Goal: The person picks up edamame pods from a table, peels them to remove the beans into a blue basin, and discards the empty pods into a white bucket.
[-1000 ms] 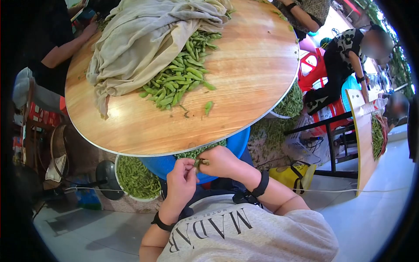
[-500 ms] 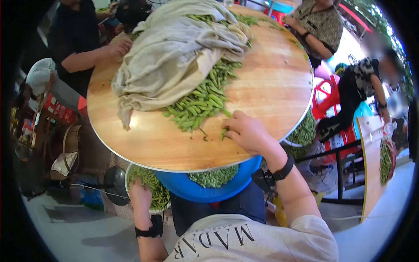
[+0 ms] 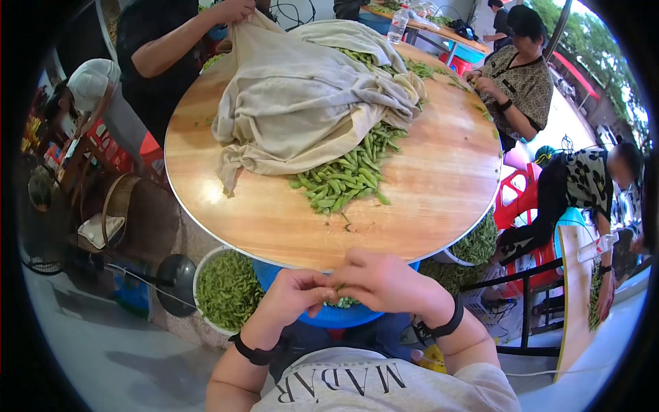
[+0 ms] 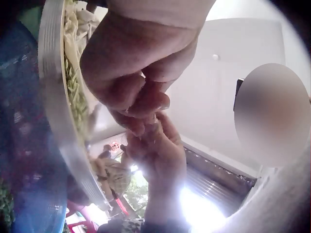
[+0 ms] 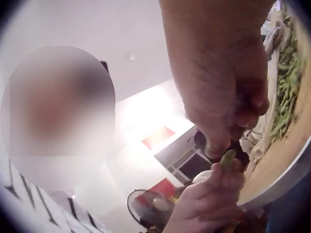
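Both hands meet over the blue basin (image 3: 264, 273) at the near edge of the round table. My left hand (image 3: 295, 296) pinches a green soybean pod (image 5: 227, 159), whose tip sticks up from the fingers in the right wrist view. My right hand (image 3: 384, 280) comes in from the other side, fingers curled and fingertips pinching at the same pod. Shelled green beans (image 3: 345, 302) show in the basin below, mostly hidden by the hands. On the table lies a pile of soybean pods (image 3: 347, 180), partly under a beige cloth (image 3: 295, 103).
A white bucket of pods (image 3: 230, 292) stands left of the basin, and another full container (image 3: 473, 244) is under the table's right side. A person's hand (image 3: 237, 10) grips the cloth at the far left. Other people sit at the right, by red stools (image 3: 515, 196).
My right hand has come back from the pod pile and my left hand from the bucket; they now meet over the basin. The person across has lifted the cloth's far edge.
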`<action>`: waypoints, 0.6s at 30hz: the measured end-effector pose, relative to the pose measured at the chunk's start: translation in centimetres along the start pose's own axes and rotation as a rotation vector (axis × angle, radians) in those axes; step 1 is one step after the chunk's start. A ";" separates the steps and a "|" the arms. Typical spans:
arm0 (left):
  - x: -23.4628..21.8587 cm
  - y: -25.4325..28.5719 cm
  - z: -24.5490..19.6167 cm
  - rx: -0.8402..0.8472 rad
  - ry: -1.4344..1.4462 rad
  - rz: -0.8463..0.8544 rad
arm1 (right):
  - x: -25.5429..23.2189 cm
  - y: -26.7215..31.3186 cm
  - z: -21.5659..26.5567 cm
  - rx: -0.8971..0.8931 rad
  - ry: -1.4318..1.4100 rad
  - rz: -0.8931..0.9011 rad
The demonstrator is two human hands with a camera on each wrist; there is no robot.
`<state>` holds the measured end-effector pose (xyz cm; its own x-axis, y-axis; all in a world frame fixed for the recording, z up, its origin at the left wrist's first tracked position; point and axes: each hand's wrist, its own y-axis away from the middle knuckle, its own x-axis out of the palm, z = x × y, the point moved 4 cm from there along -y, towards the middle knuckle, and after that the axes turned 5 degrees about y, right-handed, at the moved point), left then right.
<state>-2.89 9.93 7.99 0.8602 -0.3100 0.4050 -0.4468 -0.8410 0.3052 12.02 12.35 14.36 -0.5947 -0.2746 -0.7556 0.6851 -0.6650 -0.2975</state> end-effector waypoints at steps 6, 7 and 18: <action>-0.8 1.7 -1.0 0.305 -0.061 -0.363 | 3.3 1.3 -3.6 0.690 -0.817 -0.005; -0.8 1.8 -0.7 0.337 -0.103 -0.379 | 4.2 1.3 -3.5 0.736 -0.901 0.017; -1.0 2.6 -0.8 0.613 -0.658 -0.436 | 6.1 -0.4 -1.9 0.717 -0.808 0.105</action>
<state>-5.11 8.47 9.06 0.9666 0.0522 -0.2511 -0.0151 -0.9657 -0.2591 8.92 12.25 8.72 -0.8284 -0.5556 -0.0713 0.4994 -0.7902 0.3552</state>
